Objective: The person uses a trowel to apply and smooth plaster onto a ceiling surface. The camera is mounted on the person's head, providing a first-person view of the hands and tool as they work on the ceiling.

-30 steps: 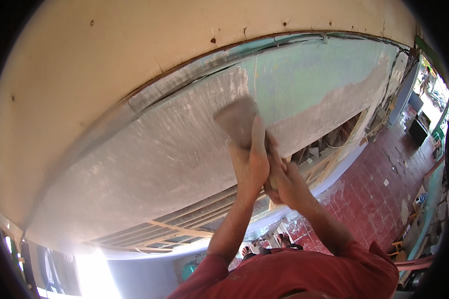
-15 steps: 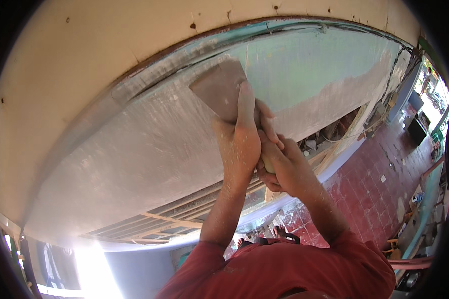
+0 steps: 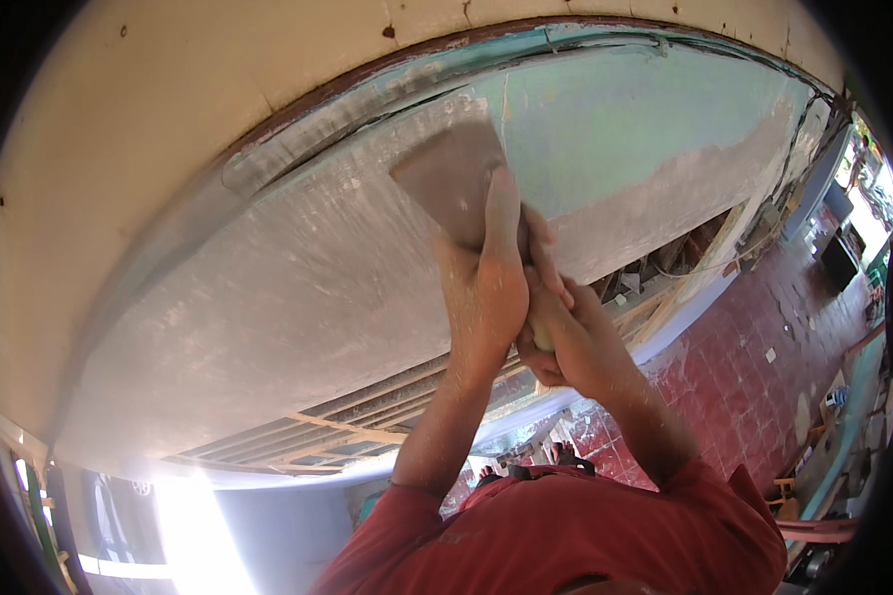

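Both of my hands hold a wide-bladed scraper (image 3: pixel 451 178) up against the wall (image 3: pixel 268 288). My left hand (image 3: pixel 491 278) is closed round the scraper where blade and handle meet, its thumb lying along the blade. Below it, my right hand (image 3: pixel 575 342) wraps the handle, of which a pale bit shows between the fingers. The blade lies over bare, scratched greyish-white surface, next to a patch of turquoise paint (image 3: pixel 625 129). Light scratches mark the scraped area. Pale specks of dust cling to my forearms. The blade's front edge is slightly blurred.
A beige ceiling (image 3: pixel 149 119) meets the wall's top, with dark cables (image 3: pixel 764 64) along the joint. Wooden slats (image 3: pixel 367 412) fill an opening below the wall. Red floor tiles (image 3: pixel 724 367) stretch to the right. Bright light (image 3: pixel 203 535) enters at lower left.
The scraper and both hands have shifted slightly down and to the right in the picture. My grip looks the same.
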Demonstrator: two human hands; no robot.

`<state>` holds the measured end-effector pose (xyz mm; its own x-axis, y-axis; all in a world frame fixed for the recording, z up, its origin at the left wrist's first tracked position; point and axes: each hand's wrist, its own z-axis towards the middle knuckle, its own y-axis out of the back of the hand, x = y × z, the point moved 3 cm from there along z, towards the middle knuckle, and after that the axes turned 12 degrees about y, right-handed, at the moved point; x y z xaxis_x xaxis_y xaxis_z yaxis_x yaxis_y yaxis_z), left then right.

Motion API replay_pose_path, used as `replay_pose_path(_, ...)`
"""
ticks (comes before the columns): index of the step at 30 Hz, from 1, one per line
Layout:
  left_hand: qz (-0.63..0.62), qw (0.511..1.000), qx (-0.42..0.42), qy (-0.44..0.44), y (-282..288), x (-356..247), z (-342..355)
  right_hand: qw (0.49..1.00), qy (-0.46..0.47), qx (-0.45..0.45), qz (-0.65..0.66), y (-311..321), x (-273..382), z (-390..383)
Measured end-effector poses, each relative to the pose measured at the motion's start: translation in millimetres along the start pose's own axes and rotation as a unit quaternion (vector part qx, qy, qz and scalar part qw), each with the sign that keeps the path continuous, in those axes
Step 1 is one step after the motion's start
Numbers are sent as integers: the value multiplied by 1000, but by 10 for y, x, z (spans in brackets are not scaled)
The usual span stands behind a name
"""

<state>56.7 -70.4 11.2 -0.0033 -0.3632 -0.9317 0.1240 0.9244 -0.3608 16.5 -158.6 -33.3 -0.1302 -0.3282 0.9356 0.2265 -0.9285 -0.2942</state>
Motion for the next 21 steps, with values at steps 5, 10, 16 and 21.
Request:
replay_pose_path(5,-27,998,-48,15,177,412,-96,998,-38,-1,59,-15,-277,-195)
replay_pose_path(10,-19,1000,6,3,26,-27,-16,995,-34,33,83,-24,6,6)
replay_pose_path(16,-27,999,-38,18,169,366,-157,991,-70,54,102,77,-413,-197)
replay_pose_path(21,5,1000,0,8,137,46,-34,992,-38,46,115,-45,-70,23)
